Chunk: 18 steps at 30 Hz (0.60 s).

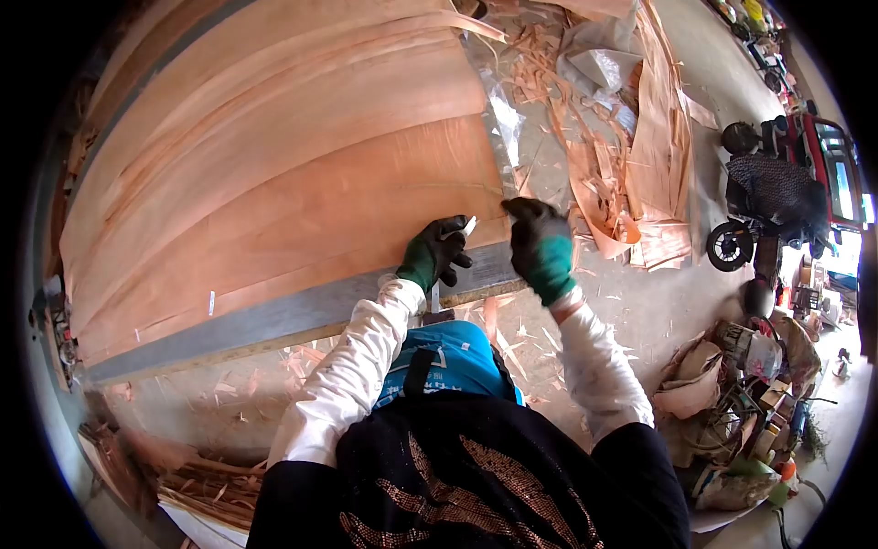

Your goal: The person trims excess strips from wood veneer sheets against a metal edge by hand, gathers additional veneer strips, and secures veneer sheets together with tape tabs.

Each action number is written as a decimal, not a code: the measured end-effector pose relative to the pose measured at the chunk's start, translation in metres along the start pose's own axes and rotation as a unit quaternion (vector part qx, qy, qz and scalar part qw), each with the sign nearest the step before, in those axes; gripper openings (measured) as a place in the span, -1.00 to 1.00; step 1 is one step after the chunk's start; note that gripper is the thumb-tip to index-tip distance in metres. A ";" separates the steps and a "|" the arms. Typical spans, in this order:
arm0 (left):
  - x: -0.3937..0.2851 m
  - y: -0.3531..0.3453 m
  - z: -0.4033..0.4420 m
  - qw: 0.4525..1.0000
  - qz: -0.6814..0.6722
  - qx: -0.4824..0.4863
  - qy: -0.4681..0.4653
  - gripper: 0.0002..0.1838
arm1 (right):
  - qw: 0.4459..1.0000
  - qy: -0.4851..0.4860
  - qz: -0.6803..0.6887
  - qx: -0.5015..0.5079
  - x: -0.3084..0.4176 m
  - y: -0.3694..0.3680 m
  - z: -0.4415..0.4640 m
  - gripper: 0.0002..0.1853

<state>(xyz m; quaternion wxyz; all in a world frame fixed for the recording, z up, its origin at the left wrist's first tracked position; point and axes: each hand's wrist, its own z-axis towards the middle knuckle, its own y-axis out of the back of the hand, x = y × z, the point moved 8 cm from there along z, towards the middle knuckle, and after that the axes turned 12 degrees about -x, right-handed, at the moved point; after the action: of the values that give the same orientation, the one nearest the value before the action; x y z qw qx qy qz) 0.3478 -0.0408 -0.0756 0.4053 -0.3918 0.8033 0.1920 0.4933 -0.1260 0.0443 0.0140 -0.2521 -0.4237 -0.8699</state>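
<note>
My left hand, in a black glove with a green cuff, is over the near right part of a large wood veneer sheet. Its thumb and fingers are curled, with a small white strip pinched at the fingertips. My right hand, gloved the same way, is by the sheet's right edge, its fingers closed. What it holds, if anything, is hidden. Another white strip hangs below my left hand at the grey board edge. One more white strip lies on the veneer at left.
Torn veneer scraps and clear plastic litter the floor at right. A motorcycle stands beside a red vehicle. Sacks and mixed clutter are piled at lower right. Veneer strips are stacked at lower left.
</note>
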 end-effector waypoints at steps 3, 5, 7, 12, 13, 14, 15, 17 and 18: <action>0.014 -0.002 0.012 0.999 -0.040 0.026 0.025 -0.55 | 0.989 0.132 -0.050 0.042 0.034 -0.030 -0.036 -0.62; 0.028 0.000 0.029 0.996 0.003 0.026 -0.082 -0.53 | 0.983 0.168 -0.063 0.048 0.038 -0.057 -0.055 -0.56; 0.036 0.002 0.036 0.941 0.138 -0.010 -0.310 -0.52 | 0.979 0.161 -0.109 0.058 0.044 -0.066 -0.058 -0.49; 0.003 0.018 -0.035 0.902 0.358 -0.092 -0.222 -0.22 | 0.960 0.167 -0.196 0.109 0.041 -0.086 -0.064 -0.49; 0.002 0.025 -0.040 0.885 0.381 -0.129 -0.235 -0.37 | 0.961 0.167 -0.198 0.100 0.043 -0.087 -0.064 -0.50; 0.001 0.027 -0.037 0.870 0.421 -0.116 -0.230 -0.50 | 0.956 0.184 -0.210 0.087 0.043 -0.089 -0.066 -0.52; 0.000 0.031 -0.033 0.853 0.460 -0.103 -0.224 -0.62 | 0.956 0.177 -0.213 0.097 0.040 -0.093 -0.068 -0.52; -0.019 0.050 -0.030 0.812 0.507 -0.137 -0.254 -0.77 | 0.961 0.157 -0.202 0.104 0.035 -0.097 -0.069 -0.52; -0.031 0.060 -0.028 0.790 0.529 -0.154 -0.269 -0.84 | 0.951 0.184 -0.227 0.103 0.037 -0.099 -0.072 -0.55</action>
<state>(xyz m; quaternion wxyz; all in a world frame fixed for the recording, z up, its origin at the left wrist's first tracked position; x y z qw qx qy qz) 0.2983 -0.0065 -0.0346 0.3743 0.1050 0.7030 0.5955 0.4065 -0.1087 -0.0481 -0.0804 0.0182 -0.5468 -0.8332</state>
